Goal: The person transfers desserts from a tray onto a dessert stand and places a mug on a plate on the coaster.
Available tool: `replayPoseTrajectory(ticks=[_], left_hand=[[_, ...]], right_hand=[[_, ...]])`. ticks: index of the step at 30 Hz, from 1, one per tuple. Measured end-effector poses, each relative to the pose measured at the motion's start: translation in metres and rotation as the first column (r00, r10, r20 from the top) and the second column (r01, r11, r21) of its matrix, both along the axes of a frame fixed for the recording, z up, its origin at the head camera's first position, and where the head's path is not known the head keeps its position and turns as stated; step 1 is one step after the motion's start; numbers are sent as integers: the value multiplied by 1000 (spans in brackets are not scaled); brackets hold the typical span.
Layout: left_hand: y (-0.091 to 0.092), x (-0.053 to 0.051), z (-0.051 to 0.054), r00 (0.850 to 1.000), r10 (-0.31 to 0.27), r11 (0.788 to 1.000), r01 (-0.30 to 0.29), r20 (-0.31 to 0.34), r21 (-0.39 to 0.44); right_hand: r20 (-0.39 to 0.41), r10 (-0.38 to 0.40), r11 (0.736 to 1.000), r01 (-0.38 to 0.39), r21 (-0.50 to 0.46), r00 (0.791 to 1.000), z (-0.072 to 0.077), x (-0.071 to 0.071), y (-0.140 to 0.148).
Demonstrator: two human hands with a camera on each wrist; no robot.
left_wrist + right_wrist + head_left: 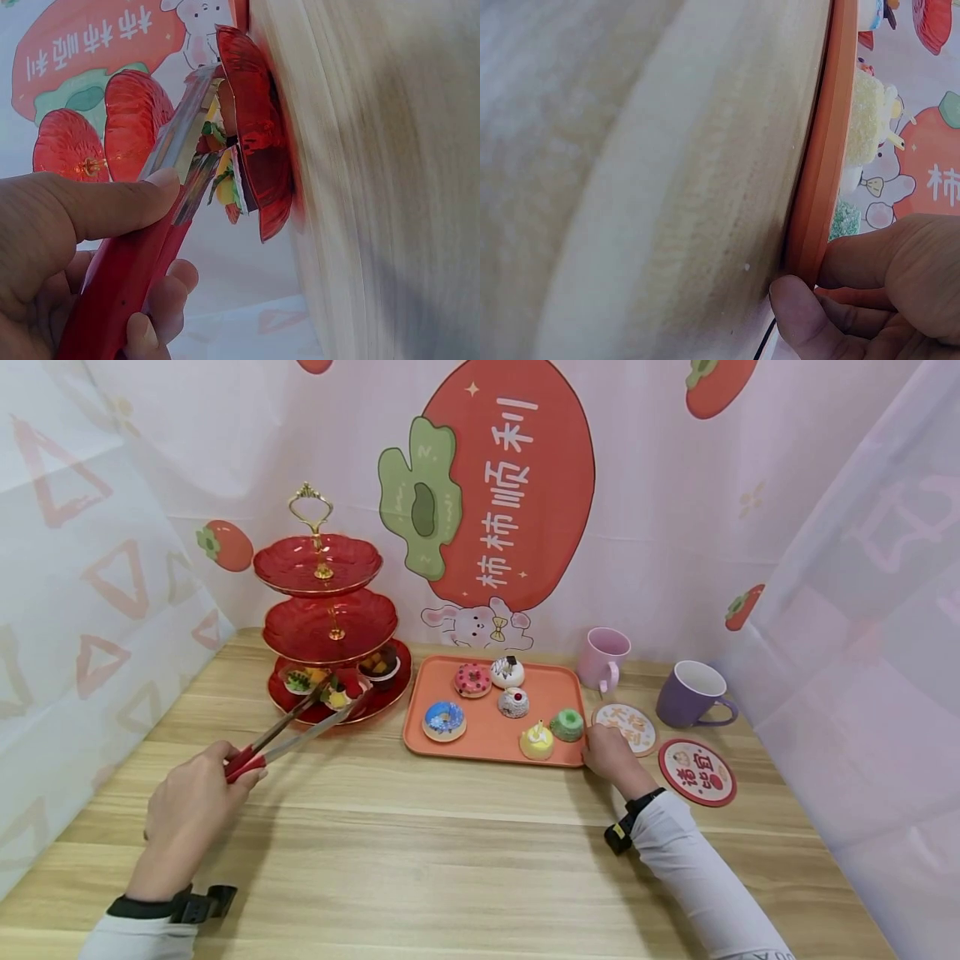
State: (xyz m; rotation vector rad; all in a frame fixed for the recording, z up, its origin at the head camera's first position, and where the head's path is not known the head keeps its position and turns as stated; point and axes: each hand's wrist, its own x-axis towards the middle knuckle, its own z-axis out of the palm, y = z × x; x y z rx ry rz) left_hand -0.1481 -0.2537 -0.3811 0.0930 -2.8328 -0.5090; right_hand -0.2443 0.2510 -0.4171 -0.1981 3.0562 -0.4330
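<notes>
My left hand (191,802) grips red-handled metal tongs (124,285). Their arms reach to the bottom plate of a red three-tier cake stand (330,627), on either side of a small dessert with a red top (347,687); whether the tips touch it I cannot tell. Beside it on that plate are a tart with green topping (297,680) and a dark cup dessert (380,667). My right hand (611,756) pinches the front right corner of an orange tray (480,737), thumb and finger on its rim in the right wrist view.
On the tray sit a blue donut (444,722), a pink donut (473,680), a yellow cake (537,741), a green cake (567,725) and white pastries (513,702). To its right stand a pink mug (602,660), a purple mug (690,697) and two round coasters (697,772).
</notes>
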Motion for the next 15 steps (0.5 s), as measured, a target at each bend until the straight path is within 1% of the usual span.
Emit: replayPoseTrajectory(ticks=[5, 12, 15], left_hand=[[0, 0, 1, 1000, 1, 1000, -1, -3, 0], [0, -1, 1, 999, 22, 1000, -23, 48, 10], [1, -1, 2, 998, 29, 999, -30, 53, 12]], right_hand=[[12, -7, 1000, 7, -5, 1000, 0, -1, 1], [12, -7, 1000, 7, -5, 1000, 0, -1, 1], [2, -2, 1000, 2, -3, 1000, 0, -1, 1]])
